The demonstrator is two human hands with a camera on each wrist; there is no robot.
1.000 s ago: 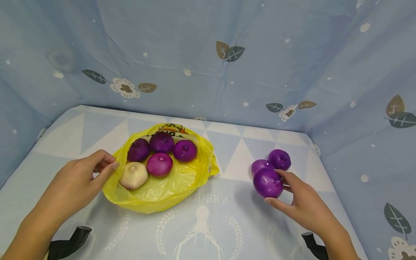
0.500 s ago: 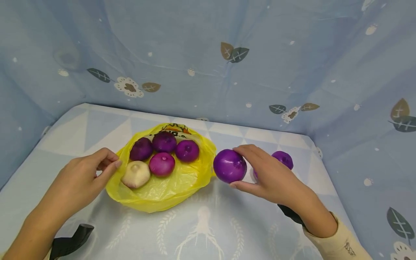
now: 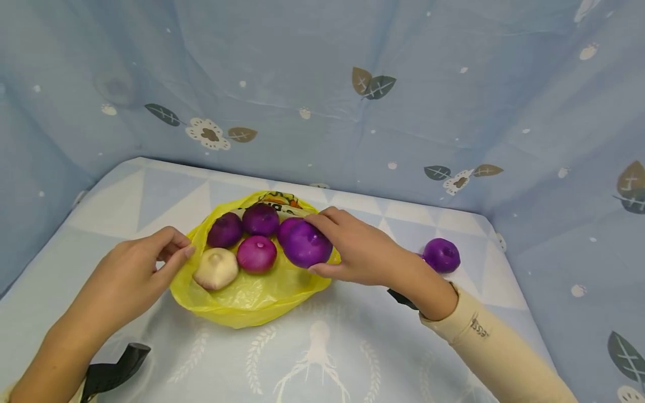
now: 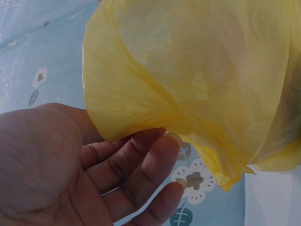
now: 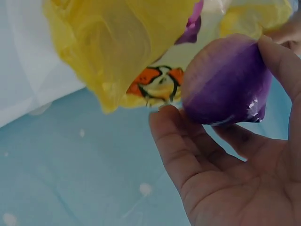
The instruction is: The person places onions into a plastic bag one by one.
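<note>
A yellow plastic bag (image 3: 242,319) lies with its mouth wide, its rim pinched on the left side by my left hand (image 3: 136,266). In the left wrist view the thin plastic of the bag (image 4: 178,61) passes between thumb and fingers. My right hand (image 3: 363,249) grips a shiny purple onion (image 3: 306,245) over the bag's right part, overlapping another onion behind it. The right wrist view shows fingertips and thumb around the held onion (image 5: 230,82). Inside the bag sit several purple onions (image 3: 257,254) and one pale onion (image 3: 216,268) at the left.
A purple onion (image 3: 442,255) rests on the patterned tablecloth (image 3: 312,369) at the right. Beside it, a second is mostly hidden behind my right forearm. A blue printed curtain (image 3: 302,84) rises behind and at both sides.
My right hand has carried the onion leftward from the small group at the right to over the bag. My left hand keeps its pinch on the rim; the view shifts slightly.
</note>
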